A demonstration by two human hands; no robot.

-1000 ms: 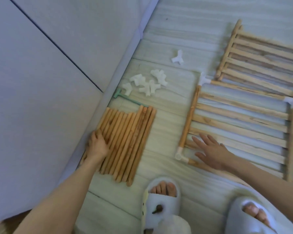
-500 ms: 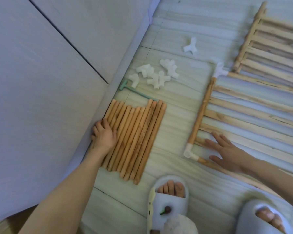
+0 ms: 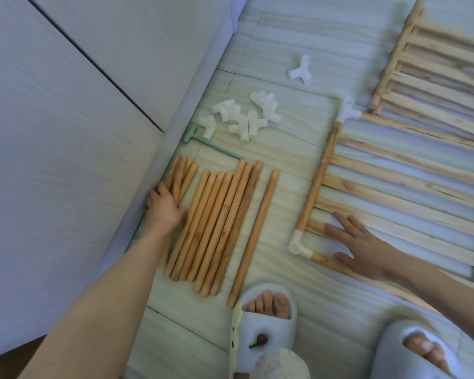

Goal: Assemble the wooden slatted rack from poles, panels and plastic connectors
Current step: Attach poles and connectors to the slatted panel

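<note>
Round wooden poles (image 3: pixel 216 222) lie side by side on the floor by the wall. My left hand (image 3: pixel 164 206) curls its fingers round the leftmost few poles (image 3: pixel 181 176), which stand apart from the rest. One pole (image 3: pixel 253 236) lies alone to the right. My right hand (image 3: pixel 361 242) rests flat, fingers spread, on a slatted panel (image 3: pixel 408 187). A side pole (image 3: pixel 318 181) borders the panel, with white connectors at its top (image 3: pixel 346 110) and its near corner (image 3: pixel 297 244). Loose white connectors (image 3: pixel 244 116) are heaped above the poles.
A single connector (image 3: pixel 300 72) lies farther off. A green T-shaped tool (image 3: pixel 203 139) sits at the top of the poles. A second slatted panel (image 3: pixel 435 64) lies at the top right. The wall (image 3: pixel 80 132) runs along the left. My slippered feet (image 3: pixel 266 318) stand near.
The tight row of poles has spread out: the leftmost few drew apart under my left hand and one pole rolled off to the right. My right hand stays on the panel.
</note>
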